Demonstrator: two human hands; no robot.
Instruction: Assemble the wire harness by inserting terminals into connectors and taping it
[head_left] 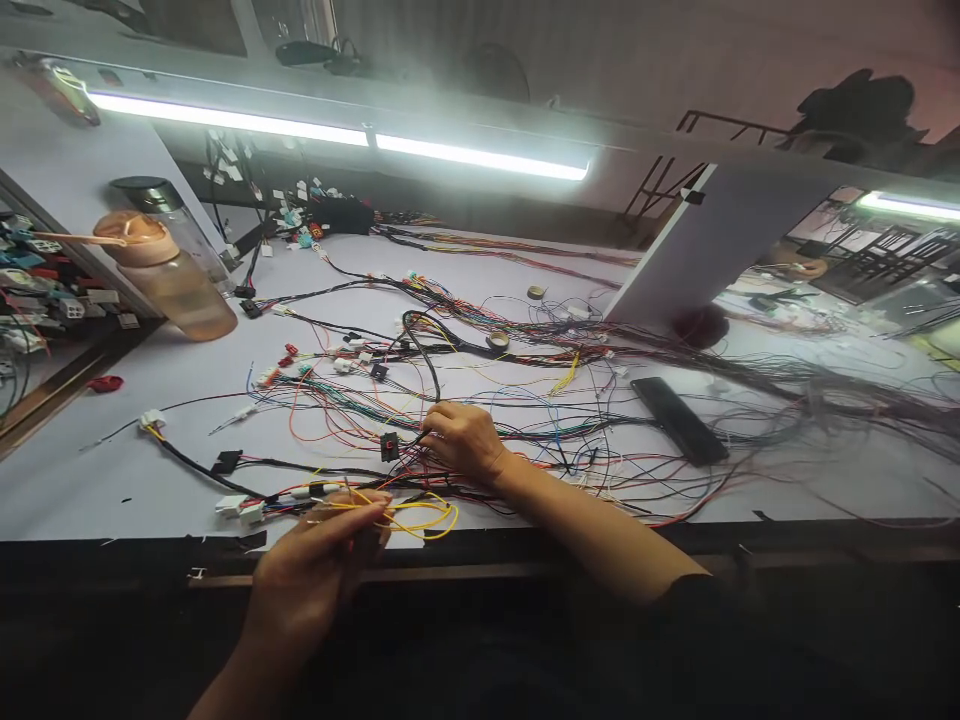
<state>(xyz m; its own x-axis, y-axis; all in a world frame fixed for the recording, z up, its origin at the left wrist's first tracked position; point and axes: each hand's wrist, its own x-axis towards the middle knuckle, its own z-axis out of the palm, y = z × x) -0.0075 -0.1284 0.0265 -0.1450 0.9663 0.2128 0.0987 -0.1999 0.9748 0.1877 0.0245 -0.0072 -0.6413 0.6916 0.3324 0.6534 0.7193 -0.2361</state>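
Note:
My left hand [322,565] is at the table's front edge, thumb and fingers closed on a small looped bundle of yellow wires [424,517]. To its right and farther in, my right hand [466,440] is closed around a black taped cable [427,355], which arches down into the fingers from behind. A black connector with a red part [388,446] lies just left of those fingertips. White connectors [240,508] on a black-wrapped branch lie beside my left hand. The wiring harness [360,410], with many coloured wires, spreads under and around both hands.
A drink bottle [176,285] leans at the left near a bin of connectors [45,290]. A black phone [679,420] lies on the wires at right. Tape rolls [497,342] sit among the wires. A white partition [697,245] and a lit tube lamp [480,155] stand beyond.

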